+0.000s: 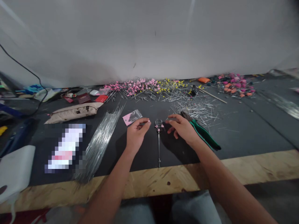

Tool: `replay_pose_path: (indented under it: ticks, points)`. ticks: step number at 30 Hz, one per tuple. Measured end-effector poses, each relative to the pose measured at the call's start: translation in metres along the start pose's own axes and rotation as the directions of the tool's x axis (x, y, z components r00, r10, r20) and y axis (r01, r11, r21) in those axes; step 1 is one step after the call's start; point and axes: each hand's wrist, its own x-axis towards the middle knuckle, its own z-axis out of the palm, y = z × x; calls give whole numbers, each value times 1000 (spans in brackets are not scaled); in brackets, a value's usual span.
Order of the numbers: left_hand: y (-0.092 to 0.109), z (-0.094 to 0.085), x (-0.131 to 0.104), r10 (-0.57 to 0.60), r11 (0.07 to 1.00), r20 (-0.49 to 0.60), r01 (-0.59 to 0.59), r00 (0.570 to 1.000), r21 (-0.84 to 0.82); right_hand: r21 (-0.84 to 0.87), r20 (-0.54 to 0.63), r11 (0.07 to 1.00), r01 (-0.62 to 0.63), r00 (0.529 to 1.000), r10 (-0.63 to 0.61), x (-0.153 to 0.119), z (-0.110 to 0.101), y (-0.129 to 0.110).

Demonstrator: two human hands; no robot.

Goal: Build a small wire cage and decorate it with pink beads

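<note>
A wire piece (159,137) with a small rounded cage and pink bits at its top lies upright in view between my hands. My left hand (137,132) is left of the cage, thumb and forefinger pinched on a small pink piece (149,122). Over to the right, my right hand (181,127) hovers near the cage with its fingers curved; whether a thin wire is between the fingertips is too small to tell. Beyond my left hand lies a pink card in a clear bag (132,117). Green-handled pliers (205,133) rest beside my right hand.
Straight wires (102,140) lie in a bundle at left, near a blurred-out bright object (65,149) and a beige pouch (74,113). Pink-tipped wires (140,86), yellow-tipped wires (173,85) and loose wires (198,109) line the back. A wooden edge (163,182) runs along the front.
</note>
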Motion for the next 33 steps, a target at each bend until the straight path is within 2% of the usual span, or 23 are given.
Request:
replay_pose_path:
  ticks: [4, 9, 14, 19, 25, 27, 31, 33]
  points:
    - [-2, 0, 1, -21, 1000, -40, 21, 999, -9, -32, 32, 993, -117, 993, 118, -5, -5, -4]
    - [-5, 1, 2, 13, 1000, 20, -13, 1000, 25, 0, 124, 983, -182, 976, 180, -10, -5, -8]
    - [-6, 2, 1, 44, 997, 48, -47, 998, 62, 40, 236, 977, -209, 952, 194, -12, -3, -8]
    - [-5, 2, 0, 54, 996, 52, -57, 997, 62, 28, 379, 978, -205, 908, 179, -17, 0, -10]
    - [-7, 3, 1, 44, 997, 39, -47, 998, 59, -9, 489, 986, -164, 860, 147, -20, 7, -12]
    - [-7, 3, 2, 54, 996, 47, -57, 997, 64, -6, 467, 987, -158, 873, 142, -18, 8, -11]
    - [-4, 4, -1, 105, 989, 92, -113, 990, 92, 52, 288, 996, -72, 956, 54, -11, 7, -10]
    - [-1, 5, -4, 142, 983, 115, -154, 983, 103, 74, 248, 997, -34, 969, 14, -9, 7, -10]
